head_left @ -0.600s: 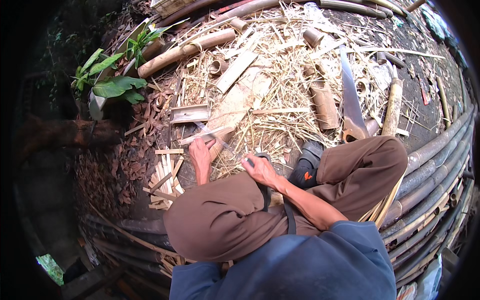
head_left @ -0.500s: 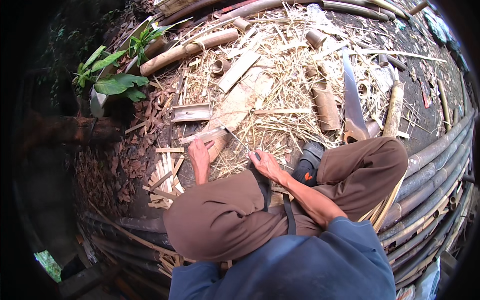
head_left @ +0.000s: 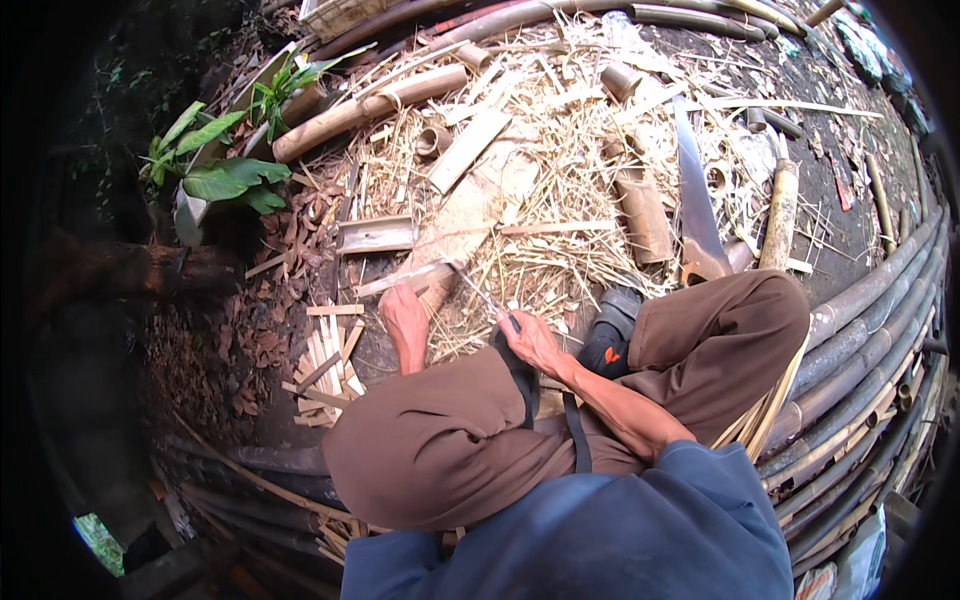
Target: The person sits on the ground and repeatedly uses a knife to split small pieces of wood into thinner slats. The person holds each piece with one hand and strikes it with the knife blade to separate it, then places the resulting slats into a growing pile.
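Over a wooden plank (head_left: pixel 480 205) on the ground, my left hand (head_left: pixel 404 318) is closed on a short split piece of bamboo (head_left: pixel 405 276). My right hand (head_left: pixel 532 343) grips the dark handle of a knife (head_left: pixel 482 293). Its narrow blade points up and left, with the tip at the right end of the bamboo piece; whether the edge touches it I cannot tell. A trough-shaped bamboo half (head_left: pixel 377 236) lies just beyond my left hand. Beside my left wrist is a loose pile of cut bamboo strips (head_left: pixel 325 350).
Pale shavings (head_left: pixel 560 150) cover much of the ground ahead. A handsaw (head_left: pixel 697 190) lies to the right, near a bamboo tube (head_left: pixel 645 215) and a stick-like bamboo length (head_left: pixel 780 215). Long bamboo poles (head_left: pixel 860 325) line my right side. A leafy plant (head_left: pixel 225 180) stands at far left.
The knife blade has swung down from a steeper angle to the bamboo piece's right end. My left hand has turned knuckles-up on the piece. The whole view has shifted slightly.
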{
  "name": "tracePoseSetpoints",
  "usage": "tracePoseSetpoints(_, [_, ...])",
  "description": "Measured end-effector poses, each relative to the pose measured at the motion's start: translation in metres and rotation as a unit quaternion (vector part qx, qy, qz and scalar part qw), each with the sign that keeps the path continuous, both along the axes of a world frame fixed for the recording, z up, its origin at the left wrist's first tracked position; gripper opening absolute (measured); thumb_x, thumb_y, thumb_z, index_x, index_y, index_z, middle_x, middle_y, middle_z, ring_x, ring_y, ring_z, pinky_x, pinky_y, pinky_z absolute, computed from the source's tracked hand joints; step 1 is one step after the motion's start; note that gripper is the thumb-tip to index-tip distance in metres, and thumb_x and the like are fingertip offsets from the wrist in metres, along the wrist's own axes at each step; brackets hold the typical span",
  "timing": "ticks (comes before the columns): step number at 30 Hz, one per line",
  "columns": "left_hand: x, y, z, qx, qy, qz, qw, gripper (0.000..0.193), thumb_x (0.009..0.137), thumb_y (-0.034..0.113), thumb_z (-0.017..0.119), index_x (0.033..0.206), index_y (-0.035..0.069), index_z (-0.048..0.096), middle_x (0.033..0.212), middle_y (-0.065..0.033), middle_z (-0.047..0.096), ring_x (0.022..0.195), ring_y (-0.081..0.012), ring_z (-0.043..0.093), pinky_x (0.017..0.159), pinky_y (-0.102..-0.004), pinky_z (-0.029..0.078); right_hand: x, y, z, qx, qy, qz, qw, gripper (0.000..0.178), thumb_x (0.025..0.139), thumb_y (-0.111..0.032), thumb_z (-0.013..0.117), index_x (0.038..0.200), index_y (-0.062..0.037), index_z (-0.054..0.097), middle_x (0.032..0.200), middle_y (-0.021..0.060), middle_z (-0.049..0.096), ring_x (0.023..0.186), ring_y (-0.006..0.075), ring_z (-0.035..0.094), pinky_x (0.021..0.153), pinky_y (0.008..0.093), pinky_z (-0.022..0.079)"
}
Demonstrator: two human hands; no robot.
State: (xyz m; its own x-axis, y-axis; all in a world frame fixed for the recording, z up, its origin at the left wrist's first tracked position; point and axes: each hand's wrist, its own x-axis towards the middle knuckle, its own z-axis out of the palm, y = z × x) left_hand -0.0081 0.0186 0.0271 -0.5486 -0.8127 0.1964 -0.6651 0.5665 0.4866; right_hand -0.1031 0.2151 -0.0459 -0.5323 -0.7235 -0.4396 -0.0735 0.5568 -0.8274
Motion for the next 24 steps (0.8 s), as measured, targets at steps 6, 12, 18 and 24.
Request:
tracePoseSetpoints(6, [-0.002,-0.006,0.001,0.026,0.019,0.012,0.999,0.047,0.097,0.025,0.038,0.074,-0.012,0.057,0.073,-0.0350,0.055,0.073,-0.0516,0.057,0.065,-0.0544,0.040,0.007,0.004,-0.024,-0.002,0.045,-0.011,0.999,0.040,0.096,-0.040,0.050,0.099,-0.0016,0.059,0.079,0.0293,0.062,0.082,0.0478,0.061,0.071,0.0517,0.047])
tracePoseSetpoints(12, [-0.031,0.012,-0.008,0.103,0.070,0.083,0.989,0.042,0.098,0.029,0.044,0.088,-0.007,0.064,0.072,-0.0267,0.060,0.065,-0.0399,0.058,0.063,-0.0480,0.044,-0.009,0.022,-0.047,0.018,0.016,-0.019,1.000,0.046,0.095,-0.046,0.049,0.100,-0.0007,0.059,0.083,0.0321,0.063,0.086,0.0497,0.061,0.075,0.0532,0.047])
tracePoseSetpoints(18, [-0.026,-0.023,-0.114,0.169,0.169,0.009,0.971,0.025,0.099,0.016,0.045,0.117,0.001,0.055,0.097,-0.0147,0.064,0.074,-0.0276,0.061,0.073,-0.0370,0.051,0.010,0.008,-0.027,0.020,-0.001,-0.023,1.000,0.050,0.093,-0.049,0.051,0.105,-0.0010,0.059,0.083,0.0278,0.063,0.085,0.0449,0.062,0.077,0.0483,0.047])
tracePoseSetpoints(24, [-0.001,-0.027,-0.031,0.567,0.365,0.014,0.739,0.025,0.099,0.010,0.042,0.124,0.003,0.041,0.071,-0.0023,0.044,0.055,-0.0103,0.044,0.050,-0.0267,0.042,-0.020,-0.002,0.017,-0.061,0.180,0.021,0.981,0.038,0.085,-0.037,0.068,0.108,-0.0098,0.055,0.077,0.0222,0.066,0.072,0.0442,0.064,0.065,0.0495,0.051])
